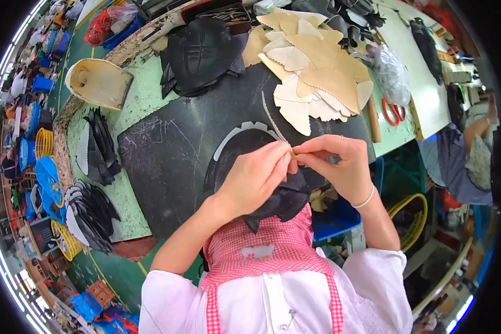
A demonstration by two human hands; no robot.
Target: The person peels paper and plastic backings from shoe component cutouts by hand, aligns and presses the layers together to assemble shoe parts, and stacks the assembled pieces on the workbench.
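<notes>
My left hand (256,177) and my right hand (339,164) meet over the near edge of a dark work mat (161,150). Their fingertips are pinched together on the lower end of a thin pale strip (272,117), which runs up and away from them across the mat. Exactly how each finger grips it is hidden. Beneath my left hand lies a black leather piece (240,146), with a pale grey band along its curved far edge. Its near part hangs over toward the red checked apron (250,245).
Beige and white zigzag-edged pieces (317,67) are heaped at the far right of the mat. Stacked black pieces (200,53) lie far left; more black bundles (100,147) line the left side. Red-handled scissors (393,111) rest at right, beside a wooden stick (374,119).
</notes>
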